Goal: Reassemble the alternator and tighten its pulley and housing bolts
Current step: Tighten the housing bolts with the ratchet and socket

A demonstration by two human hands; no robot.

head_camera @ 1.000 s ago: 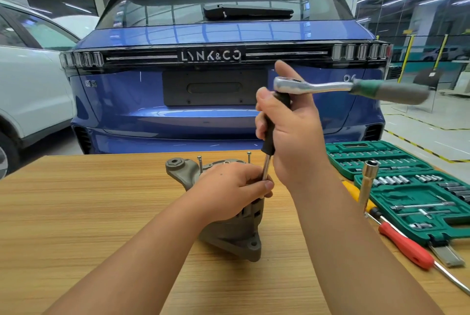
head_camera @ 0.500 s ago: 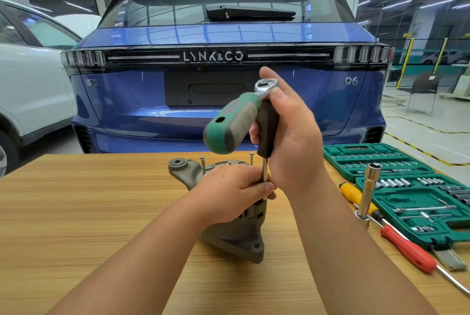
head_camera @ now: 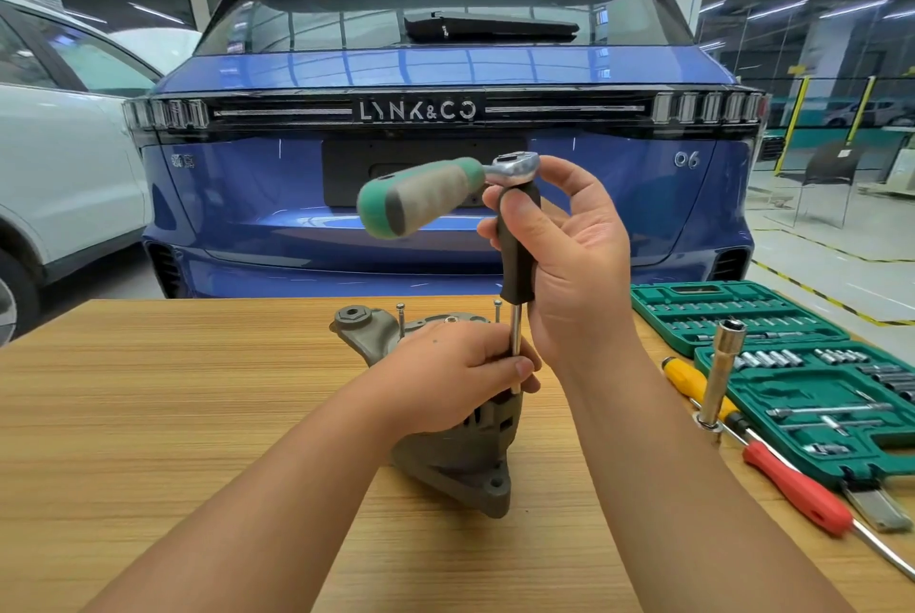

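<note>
Ratchet point(head_camera: 435, 189) swung further left, right hand point(head_camera: 574, 256) gripping rubbery driver point(head_camera: 517, 246), left hand point(head_camera: 455, 374) seemingly pinching steel shaft.

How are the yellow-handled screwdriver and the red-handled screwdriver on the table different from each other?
The yellow-handled screwdriver lies farther from the person; the red-handled screwdriver lies nearer. An upright socket extension hides part of the yellow one, while the red one shows its whole handle. Both lie untouched beside the green tool case, slanting alike.
</note>
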